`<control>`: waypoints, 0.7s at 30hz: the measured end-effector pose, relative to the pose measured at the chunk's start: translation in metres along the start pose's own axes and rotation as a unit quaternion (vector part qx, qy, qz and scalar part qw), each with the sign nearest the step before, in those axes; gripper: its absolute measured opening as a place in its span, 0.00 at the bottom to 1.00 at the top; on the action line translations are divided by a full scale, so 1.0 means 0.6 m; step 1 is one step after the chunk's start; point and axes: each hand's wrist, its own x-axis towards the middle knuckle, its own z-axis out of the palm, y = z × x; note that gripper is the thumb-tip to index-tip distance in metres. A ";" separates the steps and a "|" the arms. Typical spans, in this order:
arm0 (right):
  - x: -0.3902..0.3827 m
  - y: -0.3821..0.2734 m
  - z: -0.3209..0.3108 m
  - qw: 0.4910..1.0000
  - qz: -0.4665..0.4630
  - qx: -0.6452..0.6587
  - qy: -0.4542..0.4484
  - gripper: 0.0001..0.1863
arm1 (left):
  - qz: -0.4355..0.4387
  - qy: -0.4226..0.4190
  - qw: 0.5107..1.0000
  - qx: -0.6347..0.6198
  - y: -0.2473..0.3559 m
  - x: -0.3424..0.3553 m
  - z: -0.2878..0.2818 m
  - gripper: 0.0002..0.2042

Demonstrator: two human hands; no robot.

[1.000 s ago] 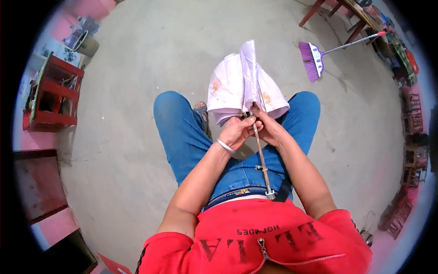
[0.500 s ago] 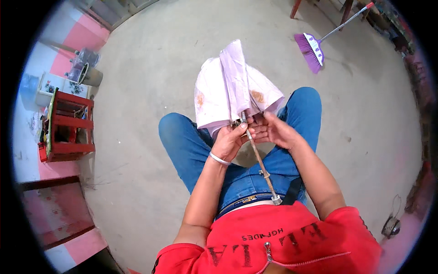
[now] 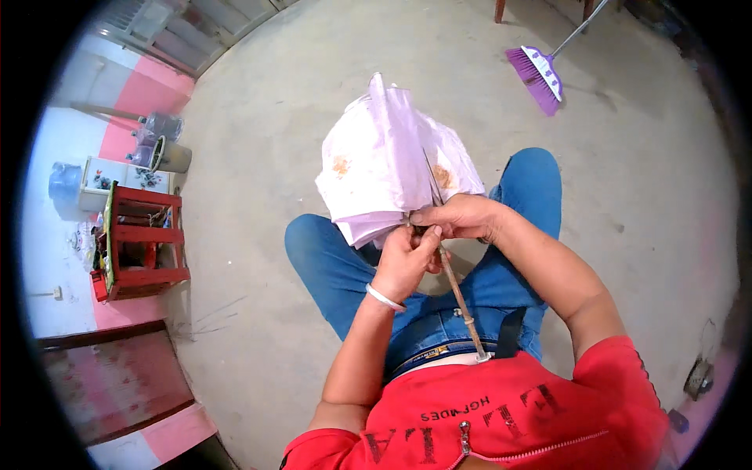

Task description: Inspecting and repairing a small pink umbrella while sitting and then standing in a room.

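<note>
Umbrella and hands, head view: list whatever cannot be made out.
- Where the umbrella shaft meets the folded pale canopy: hidden by the left hand and right hand.
- Shaft's near end: blocked by the red shirt.
- Each hand's grip: fingertips hidden under canopy folds.
- Broom: handle cut off by the top edge.

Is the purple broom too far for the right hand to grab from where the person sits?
Probably yes. The right hand is busy on the umbrella over the lap, and the broom lies well beyond the knees across bare floor. Nothing blocks the way; it just looks too far without leaning or getting up.
</note>
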 end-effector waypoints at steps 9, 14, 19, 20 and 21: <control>0.029 0.039 -0.045 0.958 -0.066 0.082 0.266 0.09 | 0.104 0.202 0.905 0.360 0.104 -0.025 0.006 0.16; 0.029 0.027 -0.008 0.950 -0.118 0.061 0.284 0.09 | 0.167 0.363 0.851 0.341 0.044 0.115 -0.077 0.30; 0.015 0.023 -0.005 0.957 -0.107 0.035 0.266 0.08 | 0.068 0.262 0.962 -0.044 0.022 0.161 -0.096 0.16; 0.017 0.027 -0.013 0.955 -0.123 0.091 0.253 0.08 | 0.068 0.258 0.963 -0.041 0.020 0.160 -0.100 0.16; 0.015 0.028 -0.017 0.950 -0.136 0.145 0.239 0.08 | 0.107 0.293 0.948 -0.057 0.021 0.156 -0.101 0.12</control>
